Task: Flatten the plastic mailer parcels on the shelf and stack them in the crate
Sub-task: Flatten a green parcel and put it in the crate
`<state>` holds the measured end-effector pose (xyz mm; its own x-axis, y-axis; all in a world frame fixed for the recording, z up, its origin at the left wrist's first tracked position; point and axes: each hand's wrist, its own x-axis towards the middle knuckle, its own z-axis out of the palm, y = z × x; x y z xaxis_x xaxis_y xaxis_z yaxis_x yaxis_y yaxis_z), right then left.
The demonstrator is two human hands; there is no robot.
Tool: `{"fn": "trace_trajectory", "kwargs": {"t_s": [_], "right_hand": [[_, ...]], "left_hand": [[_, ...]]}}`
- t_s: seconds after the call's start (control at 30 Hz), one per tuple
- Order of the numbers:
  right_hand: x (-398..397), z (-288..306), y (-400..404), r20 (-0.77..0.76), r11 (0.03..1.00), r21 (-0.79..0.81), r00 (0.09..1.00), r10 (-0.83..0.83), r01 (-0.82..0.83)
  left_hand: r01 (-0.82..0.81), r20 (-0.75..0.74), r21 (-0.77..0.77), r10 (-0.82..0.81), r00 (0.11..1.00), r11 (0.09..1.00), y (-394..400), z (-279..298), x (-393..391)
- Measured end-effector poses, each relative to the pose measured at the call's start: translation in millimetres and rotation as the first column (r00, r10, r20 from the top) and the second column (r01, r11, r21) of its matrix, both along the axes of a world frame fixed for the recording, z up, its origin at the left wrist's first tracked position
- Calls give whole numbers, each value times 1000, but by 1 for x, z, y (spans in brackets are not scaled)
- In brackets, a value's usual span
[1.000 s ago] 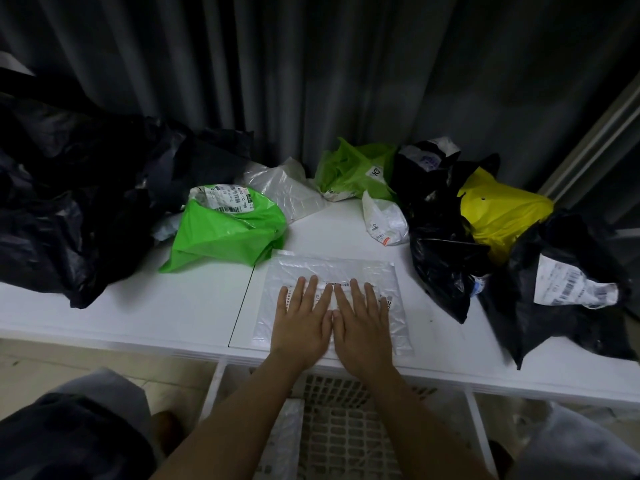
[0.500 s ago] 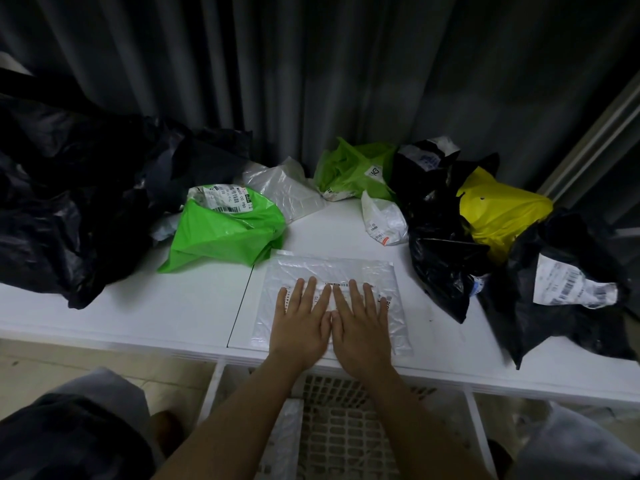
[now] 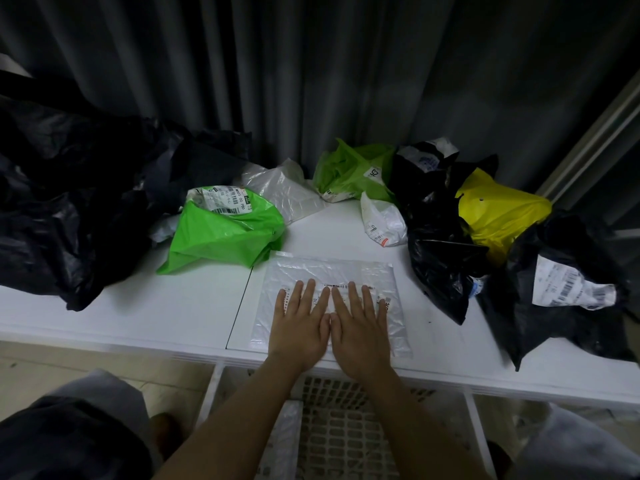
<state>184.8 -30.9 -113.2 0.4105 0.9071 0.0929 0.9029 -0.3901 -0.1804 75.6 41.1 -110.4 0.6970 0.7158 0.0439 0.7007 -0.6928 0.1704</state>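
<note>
Spanning the whole width, a white shelf point(image 3: 138, 317) serves as the landmark here, with a grey curtain point(image 3: 311, 81) hanging behind its back edge. On the shelf's left end sits a large heap of black plastic bags point(image 3: 69, 209). On its right end lies a black mailer point(image 3: 568, 289) with a white barcode label facing up, and just left of that another black mailer point(image 3: 443, 265) runs toward the shelf's front. Behind these two, near the back of the shelf, is a yellow mailer point(image 3: 502, 213). A bright green mailer point(image 3: 225, 233) with a printed label rests left of the shelf's middle, and a paler green mailer point(image 3: 349, 171) lies against the back edge. Between the two green ones is a crumpled clear bag point(image 3: 284, 192), and a small white mailer point(image 3: 382, 220) lies near the middle of the shelf.

At the shelf's front edge, in the middle, a clear mailer point(image 3: 332, 271) lies flat with its label up. The left hand point(image 3: 301, 327) and right hand point(image 3: 360, 327) press down on it side by side, palms flat, fingers straight and slightly spread, index fingers touching; neither grips anything.

Below the shelf's front edge, under the forearms, stands a white lattice crate point(image 3: 339, 441) with a clear packet point(image 3: 284, 441) lying inside at its left.
</note>
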Motion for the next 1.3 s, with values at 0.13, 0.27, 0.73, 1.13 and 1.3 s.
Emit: {"fn": "trace_trajectory", "kwargs": {"t_s": [0.13, 0.27, 0.73, 1.13, 1.3], "right_hand": [[0, -1, 1, -2, 1000, 0, 1000, -2, 2], [2, -1, 0, -12, 999, -14, 999, 36, -36], [9, 16, -4, -81, 974, -189, 990, 111, -125], [-3, 2, -17, -38, 992, -118, 999, -36, 31], [-4, 11, -14, -85, 984, -178, 996, -38, 22]], "left_hand": [[4, -7, -12, -4, 1000, 1000, -1, 2, -1], [-5, -10, -24, 4, 1000, 1000, -1, 5, -1], [-6, -90, -125, -5, 996, 992, 3, 11, 1], [-62, -123, -114, 48, 991, 992, -2, 13, 5], [-65, -182, -139, 39, 983, 988, -1, 19, 4]]}}
